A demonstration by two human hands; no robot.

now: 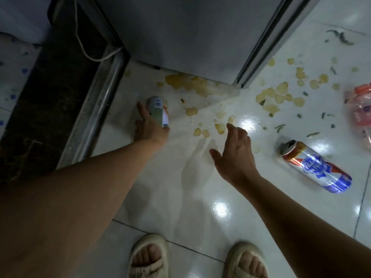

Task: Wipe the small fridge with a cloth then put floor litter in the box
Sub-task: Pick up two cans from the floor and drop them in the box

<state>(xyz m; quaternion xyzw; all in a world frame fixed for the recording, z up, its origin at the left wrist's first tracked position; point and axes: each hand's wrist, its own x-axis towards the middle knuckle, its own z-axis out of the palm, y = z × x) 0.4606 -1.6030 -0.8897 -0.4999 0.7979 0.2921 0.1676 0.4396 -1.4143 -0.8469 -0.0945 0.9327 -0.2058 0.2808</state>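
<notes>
The grey small fridge [180,37] stands at the top of the view on the white tiled floor. My left hand [149,127] grips a green and white can [158,110] on the floor just in front of the fridge's left corner. My right hand [232,155] hovers open over the tiles, fingers spread, close to several yellowish crisps [219,127]. A blue, white and red beer can [315,169] lies on its side to the right of that hand. More crisps [281,93] and small green scraps [280,127] are scattered to the right. No cloth or box is visible.
A pink plastic bag [361,111] lies at the right edge. A metal rail [96,117] and dark threshold [40,117] run along the left, with a white cord [86,53] beside the fridge. My sandalled feet [148,257] stand at the bottom.
</notes>
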